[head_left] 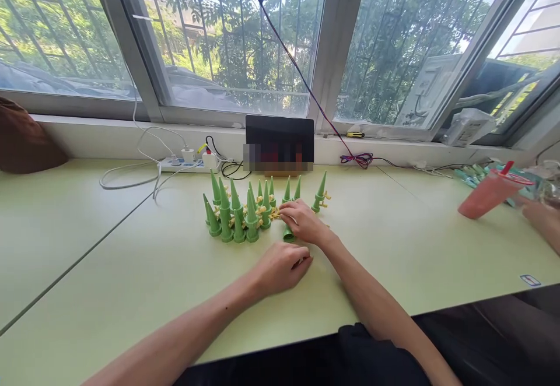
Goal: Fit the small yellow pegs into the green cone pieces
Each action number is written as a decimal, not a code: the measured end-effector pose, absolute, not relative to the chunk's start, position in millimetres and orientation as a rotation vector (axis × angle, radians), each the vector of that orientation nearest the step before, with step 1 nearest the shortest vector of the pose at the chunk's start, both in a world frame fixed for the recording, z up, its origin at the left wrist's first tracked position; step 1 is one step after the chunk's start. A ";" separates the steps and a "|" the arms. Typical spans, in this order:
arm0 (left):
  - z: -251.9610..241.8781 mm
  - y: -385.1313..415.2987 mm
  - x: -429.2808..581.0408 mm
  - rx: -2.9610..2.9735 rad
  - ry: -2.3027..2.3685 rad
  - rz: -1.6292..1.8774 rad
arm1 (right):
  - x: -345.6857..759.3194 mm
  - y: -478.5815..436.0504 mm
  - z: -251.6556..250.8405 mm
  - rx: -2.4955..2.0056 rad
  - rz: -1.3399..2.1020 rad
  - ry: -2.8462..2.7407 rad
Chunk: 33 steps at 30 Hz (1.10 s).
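Observation:
Several green watering spikes [224,217] stand upright, points up, in a cluster in front of me; some carry small yellow valves. My right hand [301,223] reaches to the cluster's right side, its fingers pinched beside a pile of yellow valves [275,213]; what they hold, if anything, is too small to make out. Below that hand lies a green part [289,235] with its round opening facing me. Nearer to me, my left hand [284,266] rests on the table with curled fingers, which hide whatever may be inside.
On the pale green table, a dark tablet screen [280,132] stands behind the spikes. A power strip [190,164] with cables lies at back left. To the right are a red drink cup [492,193] and another person's hand [542,220]. A lone spike [319,192] stands right of the cluster.

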<state>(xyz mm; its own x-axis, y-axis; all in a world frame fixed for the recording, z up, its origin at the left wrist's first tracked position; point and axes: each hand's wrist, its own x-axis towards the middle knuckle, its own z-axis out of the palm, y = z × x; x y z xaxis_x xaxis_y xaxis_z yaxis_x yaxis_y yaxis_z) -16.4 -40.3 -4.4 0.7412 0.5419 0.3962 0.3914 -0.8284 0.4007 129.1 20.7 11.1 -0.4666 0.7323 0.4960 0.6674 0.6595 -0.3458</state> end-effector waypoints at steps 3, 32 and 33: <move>-5.5 -39.1 -16.0 2.646 0.734 0.737 | 125.3 21.8 11.2 -1.057 0.159 -2.323; -8.3 -38.3 -16.3 2.646 0.753 0.746 | 122.7 20.9 7.0 -1.283 0.398 -2.218; -8.1 -38.2 -16.3 2.647 0.753 0.748 | 122.3 20.4 7.4 -1.281 0.402 -2.219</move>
<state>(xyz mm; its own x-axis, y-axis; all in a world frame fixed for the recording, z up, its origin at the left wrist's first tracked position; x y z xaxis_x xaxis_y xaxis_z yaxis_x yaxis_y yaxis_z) -16.3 -38.2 -8.1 0.7288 0.5546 0.4015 0.4049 -0.8220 0.4005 122.3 20.4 7.4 -0.4015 0.8640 0.3037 0.7029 0.5033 -0.5027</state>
